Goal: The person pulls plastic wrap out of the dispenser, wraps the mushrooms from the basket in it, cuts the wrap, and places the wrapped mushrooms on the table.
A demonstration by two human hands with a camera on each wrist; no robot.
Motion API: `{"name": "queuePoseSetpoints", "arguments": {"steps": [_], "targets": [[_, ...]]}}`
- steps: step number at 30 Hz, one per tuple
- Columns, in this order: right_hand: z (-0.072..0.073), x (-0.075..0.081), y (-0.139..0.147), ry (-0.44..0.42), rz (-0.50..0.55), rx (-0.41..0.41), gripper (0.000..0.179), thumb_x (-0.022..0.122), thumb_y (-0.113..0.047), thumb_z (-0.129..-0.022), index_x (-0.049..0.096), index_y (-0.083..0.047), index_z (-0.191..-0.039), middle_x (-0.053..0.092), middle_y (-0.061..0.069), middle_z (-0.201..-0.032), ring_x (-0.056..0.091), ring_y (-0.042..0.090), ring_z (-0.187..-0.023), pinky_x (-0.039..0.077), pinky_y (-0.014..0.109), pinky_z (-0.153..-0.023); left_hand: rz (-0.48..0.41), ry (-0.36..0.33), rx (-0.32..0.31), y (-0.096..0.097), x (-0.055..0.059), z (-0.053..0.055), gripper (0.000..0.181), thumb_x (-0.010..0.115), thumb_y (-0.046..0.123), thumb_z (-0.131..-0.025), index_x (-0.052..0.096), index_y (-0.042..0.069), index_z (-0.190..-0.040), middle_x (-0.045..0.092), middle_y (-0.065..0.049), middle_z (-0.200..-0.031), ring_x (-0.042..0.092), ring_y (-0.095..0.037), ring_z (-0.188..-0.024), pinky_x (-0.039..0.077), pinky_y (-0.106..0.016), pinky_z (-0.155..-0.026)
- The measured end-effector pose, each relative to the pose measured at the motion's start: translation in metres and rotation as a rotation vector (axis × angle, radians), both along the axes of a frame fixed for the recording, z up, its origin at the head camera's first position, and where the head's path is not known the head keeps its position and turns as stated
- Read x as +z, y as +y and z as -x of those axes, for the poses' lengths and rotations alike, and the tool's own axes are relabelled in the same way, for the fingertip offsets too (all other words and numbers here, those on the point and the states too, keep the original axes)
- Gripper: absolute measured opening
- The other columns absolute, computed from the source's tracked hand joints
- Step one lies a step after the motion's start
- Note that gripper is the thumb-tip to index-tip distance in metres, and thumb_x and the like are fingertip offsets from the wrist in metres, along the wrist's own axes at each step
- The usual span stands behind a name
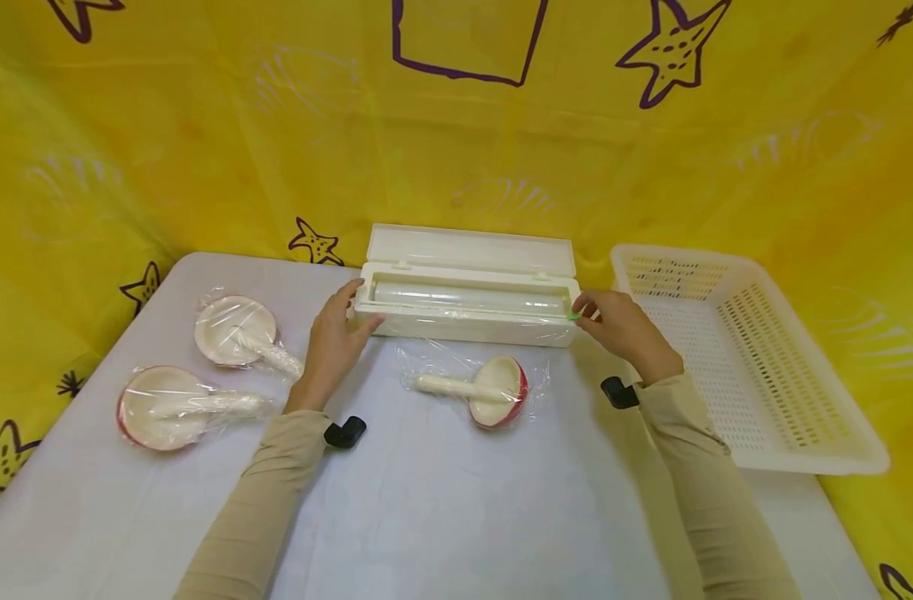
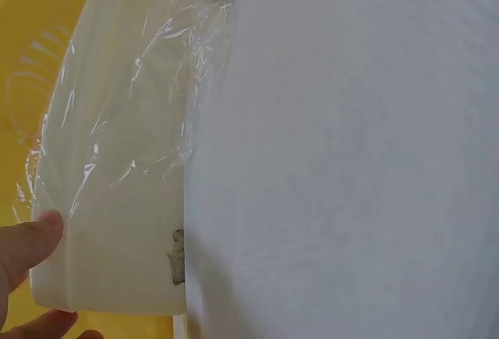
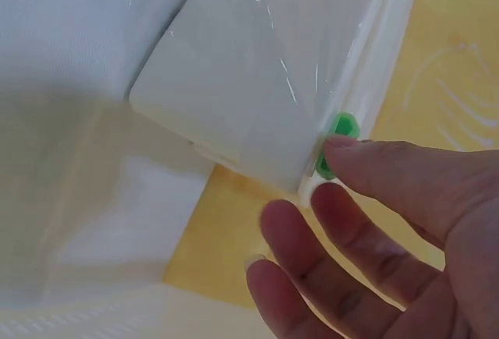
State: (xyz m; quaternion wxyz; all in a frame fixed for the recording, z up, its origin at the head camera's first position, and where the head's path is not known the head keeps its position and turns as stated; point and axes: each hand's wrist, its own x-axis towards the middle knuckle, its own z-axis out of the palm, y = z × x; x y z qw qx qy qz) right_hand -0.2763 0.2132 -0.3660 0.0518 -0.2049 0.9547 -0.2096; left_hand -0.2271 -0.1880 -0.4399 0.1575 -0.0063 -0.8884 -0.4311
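A white cling film dispenser (image 1: 471,332) stands at the back of the table, its lid (image 1: 471,246) raised and a film roll (image 1: 471,296) inside. My left hand (image 1: 335,342) holds its left end, with the thumb (image 2: 35,239) on the front and fingers around the end. At the right end, my right hand (image 1: 620,327) pinches the small green slide cutter (image 3: 337,146), thumb on top. Clear film (image 2: 117,136) hangs over the dispenser's front. Just before it lies a cream ladle-shaped piece with a red outside (image 1: 496,392), on clear film.
Two similar ladle-shaped pieces wrapped in film, one upper (image 1: 235,329) and one lower (image 1: 167,408), lie on the left of the table. A white perforated basket (image 1: 816,454) stands at the right. A yellow patterned cloth (image 1: 456,150) hangs behind the table.
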Motion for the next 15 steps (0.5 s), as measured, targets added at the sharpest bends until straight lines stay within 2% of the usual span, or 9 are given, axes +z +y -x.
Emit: {"name": "queuePoseSetpoints", "arguments": {"steps": [3,6,11,15], "targets": [[-0.002,0.0,-0.002,0.011,0.01,-0.01,0.01,0.063,-0.006,-0.093,0.067,0.001,-0.1,0.068,0.022,-0.097,0.063,0.035,-0.091,0.051,0.05,-0.082,0.063,0.06,0.016,0.004,0.001,-0.002,0.047,0.076,0.017,-0.088,0.06,0.006,-0.131,0.053,-0.025,-0.134,0.049,-0.042,-0.125,0.04,-0.056,-0.105],[-0.003,0.0,-0.006,0.009,0.019,-0.003,0.012,0.067,-0.009,-0.092,0.069,0.0,-0.1,0.067,0.02,-0.095,0.062,0.033,-0.086,0.051,0.047,-0.08,0.083,0.1,0.027,0.006,0.002,-0.003,0.032,0.076,0.014,-0.087,0.07,0.007,-0.117,0.051,-0.024,-0.134,0.045,-0.043,-0.125,0.04,-0.057,-0.103],[-0.003,-0.005,-0.011,0.033,0.002,0.026,0.014,0.073,-0.013,-0.089,0.07,-0.002,-0.097,0.066,0.016,-0.089,0.06,0.029,-0.08,0.048,0.039,-0.075,0.079,0.139,0.024,0.009,0.003,-0.005,0.018,0.076,0.011,-0.086,0.074,0.006,-0.103,0.049,-0.024,-0.135,0.041,-0.044,-0.127,0.039,-0.056,-0.103],[-0.003,-0.008,-0.015,0.081,-0.037,0.034,0.009,0.071,-0.011,-0.089,0.07,-0.002,-0.091,0.067,0.015,-0.083,0.059,0.029,-0.08,0.048,0.04,-0.075,0.07,0.156,0.023,0.011,0.004,-0.005,0.012,0.077,0.009,-0.086,0.075,0.004,-0.097,0.05,-0.024,-0.132,0.04,-0.044,-0.126,0.037,-0.055,-0.104]]}}
